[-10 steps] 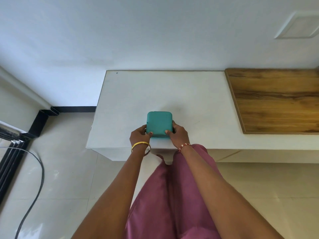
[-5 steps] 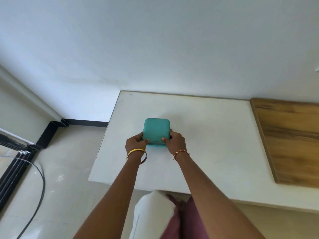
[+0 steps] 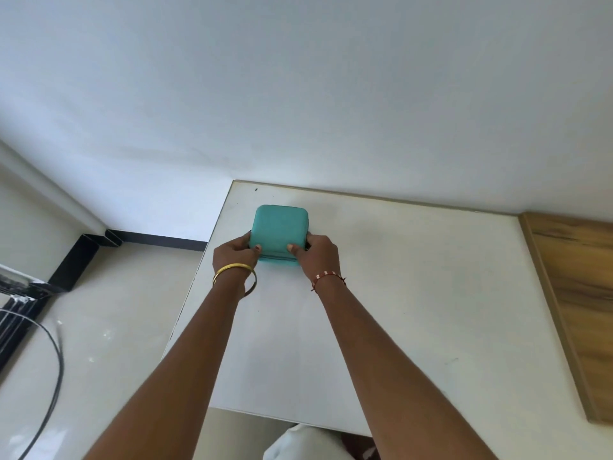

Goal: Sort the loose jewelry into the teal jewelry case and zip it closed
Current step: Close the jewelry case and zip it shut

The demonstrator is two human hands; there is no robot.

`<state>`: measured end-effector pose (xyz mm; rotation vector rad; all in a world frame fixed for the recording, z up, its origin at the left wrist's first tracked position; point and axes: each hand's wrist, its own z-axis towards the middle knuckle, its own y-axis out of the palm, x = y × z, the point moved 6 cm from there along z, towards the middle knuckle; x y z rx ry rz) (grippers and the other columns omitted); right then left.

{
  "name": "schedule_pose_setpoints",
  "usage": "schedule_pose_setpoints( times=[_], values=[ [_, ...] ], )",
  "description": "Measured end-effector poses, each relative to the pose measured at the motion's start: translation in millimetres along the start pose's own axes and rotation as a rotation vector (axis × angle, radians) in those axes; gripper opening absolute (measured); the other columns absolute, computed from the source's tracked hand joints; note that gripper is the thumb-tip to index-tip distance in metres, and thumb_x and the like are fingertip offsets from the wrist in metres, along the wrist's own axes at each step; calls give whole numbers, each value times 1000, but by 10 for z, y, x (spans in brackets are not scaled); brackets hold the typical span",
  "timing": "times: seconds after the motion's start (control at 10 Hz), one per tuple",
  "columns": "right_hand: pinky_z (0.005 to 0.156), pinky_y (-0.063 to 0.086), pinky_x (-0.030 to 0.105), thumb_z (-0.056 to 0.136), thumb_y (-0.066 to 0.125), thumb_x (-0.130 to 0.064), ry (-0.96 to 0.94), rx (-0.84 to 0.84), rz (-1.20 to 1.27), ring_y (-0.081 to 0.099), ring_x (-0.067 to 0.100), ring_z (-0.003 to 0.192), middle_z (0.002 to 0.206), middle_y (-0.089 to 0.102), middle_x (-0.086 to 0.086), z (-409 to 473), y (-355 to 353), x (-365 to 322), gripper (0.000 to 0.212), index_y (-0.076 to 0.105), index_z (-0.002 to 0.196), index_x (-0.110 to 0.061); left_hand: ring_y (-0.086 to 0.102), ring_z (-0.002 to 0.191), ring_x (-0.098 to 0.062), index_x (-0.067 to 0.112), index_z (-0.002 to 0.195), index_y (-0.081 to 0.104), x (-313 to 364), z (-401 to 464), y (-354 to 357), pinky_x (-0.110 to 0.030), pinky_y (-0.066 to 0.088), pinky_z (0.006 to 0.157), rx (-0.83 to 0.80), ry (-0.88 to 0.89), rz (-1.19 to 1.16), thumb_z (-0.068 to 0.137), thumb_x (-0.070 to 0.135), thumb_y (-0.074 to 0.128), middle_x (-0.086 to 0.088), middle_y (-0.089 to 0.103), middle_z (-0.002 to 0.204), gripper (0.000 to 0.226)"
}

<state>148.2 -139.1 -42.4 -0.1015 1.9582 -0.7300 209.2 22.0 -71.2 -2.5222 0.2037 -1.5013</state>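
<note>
Both hands grip the closed teal case [image 3: 280, 231] between them on the white table [image 3: 414, 293], the left hand [image 3: 234, 257] curled round its left near corner and the right hand [image 3: 318, 255] round its right near corner, thumbs pressed on the lid, a wood panel [image 3: 580, 293] well off to the right hand's right.

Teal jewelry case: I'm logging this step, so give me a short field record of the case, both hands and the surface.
case: teal jewelry case, lid down, resting on the white table near its far left corner
zipper: a dark zip line shows along the near edge; whether it is fully zipped cannot be told
left hand: grips the case's left near side, thumb on the lid
right hand: grips the case's right near side, thumb on the lid
loose jewelry: none visible on the table
wrists: gold bangle on the left, red thread band on the right
</note>
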Motion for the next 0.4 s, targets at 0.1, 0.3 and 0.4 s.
schedule_pose_setpoints(
  times=[0.1,0.3,0.4],
  values=[
    [71,38,25,84,64,-23,-2,1,-6,60,35,97,103,67,20,24,-3,-18,31,65,106,0,61,107,-31,8,118,61,31,21,-2,-41,48,98,1,14,18,79,2,66,-14,64,117,39],
    [46,28,17,84,65,-28,-12,-17,36,44,22,66,56,47,-2,-62,-68,33,27,54,70,-9,60,109,-27,5,118,61,77,-212,-56,-27,44,96,16,79,88,82,15,67,-13,64,118,38],
    [48,29,16,89,58,-33,-28,-53,67,42,19,62,58,47,-1,-188,-90,60,34,46,62,-15,58,112,-26,4,117,61,36,-412,-140,-25,40,94,68,103,87,87,20,61,-13,63,121,34]
  ],
)
